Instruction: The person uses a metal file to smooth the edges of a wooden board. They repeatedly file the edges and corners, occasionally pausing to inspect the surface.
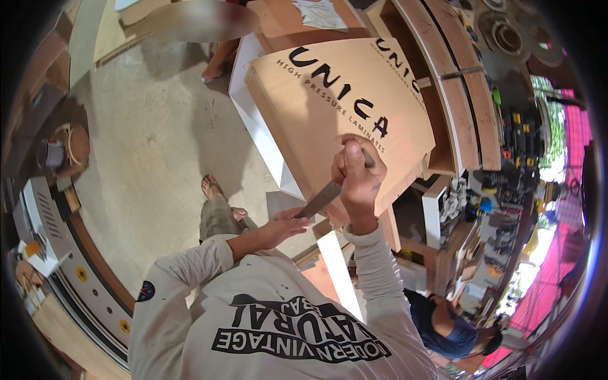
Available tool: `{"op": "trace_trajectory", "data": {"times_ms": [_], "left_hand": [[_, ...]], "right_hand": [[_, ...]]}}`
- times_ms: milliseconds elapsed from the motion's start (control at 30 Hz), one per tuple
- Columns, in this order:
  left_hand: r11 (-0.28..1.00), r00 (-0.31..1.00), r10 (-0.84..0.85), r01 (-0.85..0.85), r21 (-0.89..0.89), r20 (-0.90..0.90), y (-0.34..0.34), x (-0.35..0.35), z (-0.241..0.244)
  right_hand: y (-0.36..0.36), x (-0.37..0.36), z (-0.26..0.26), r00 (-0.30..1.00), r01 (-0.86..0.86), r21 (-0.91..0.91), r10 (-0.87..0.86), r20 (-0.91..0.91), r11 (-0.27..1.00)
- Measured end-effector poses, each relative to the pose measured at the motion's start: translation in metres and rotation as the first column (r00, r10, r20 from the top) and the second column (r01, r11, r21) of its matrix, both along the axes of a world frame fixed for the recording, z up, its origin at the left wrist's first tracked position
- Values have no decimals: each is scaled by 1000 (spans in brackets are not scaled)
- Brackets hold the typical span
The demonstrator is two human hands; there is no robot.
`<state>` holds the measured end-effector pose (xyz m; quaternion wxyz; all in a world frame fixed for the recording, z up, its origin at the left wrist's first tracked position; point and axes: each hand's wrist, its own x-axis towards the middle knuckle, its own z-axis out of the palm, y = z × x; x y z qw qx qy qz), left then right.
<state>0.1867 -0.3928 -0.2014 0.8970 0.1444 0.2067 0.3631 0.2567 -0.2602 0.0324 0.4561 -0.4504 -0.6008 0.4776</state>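
My right hand (pixel 358 168) is closed around the handle end of a long, flat metal tool that looks like a file (pixel 320 199). At its other end, my left hand (pixel 282 228) holds the tip between thumb and fingers. The tool slants across the near corner of a box-like wooden cabinet piece (pixel 294 128), whose light board face bears large black printing. Whether the tool touches the board edge cannot be told. White surfaces show along the piece's left side.
More wooden carcasses (pixel 463 118) stand at the right, beside a crowded tool rack (pixel 520 128). A cloth (pixel 320 14) lies on a board at the top. One person in dark blue (pixel 444 327) is at lower right; another's leg (pixel 221 59) shows at the top. A can (pixel 51 153) stands left.
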Motion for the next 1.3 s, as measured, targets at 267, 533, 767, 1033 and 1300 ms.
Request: {"op": "trace_trajectory", "data": {"times_ms": [267, 533, 767, 1033, 1300], "left_hand": [[994, 994, 47, -36, -108, 102, -6, 34, 10], [863, 919, 394, -379, -333, -25, -6, 53, 23], [578, 766, 537, -639, -507, -353, 26, 89, 36], [435, 594, 634, -803, -408, -495, 51, 91, 7], [488, 644, 528, -764, -423, -553, 63, 69, 0]], "right_hand": [[-22, -8, 2, 977, 23, 139, -52, 205, 990], [-21, 16, 14, 998, -50, 81, 53, -37, 996], [-6, -8, -3, 991, -124, 77, 121, 49, 989], [0, -27, -17, 975, -165, 61, 154, 157, 984], [18, -43, -25, 973, -203, 64, 195, 120, 977]]}}
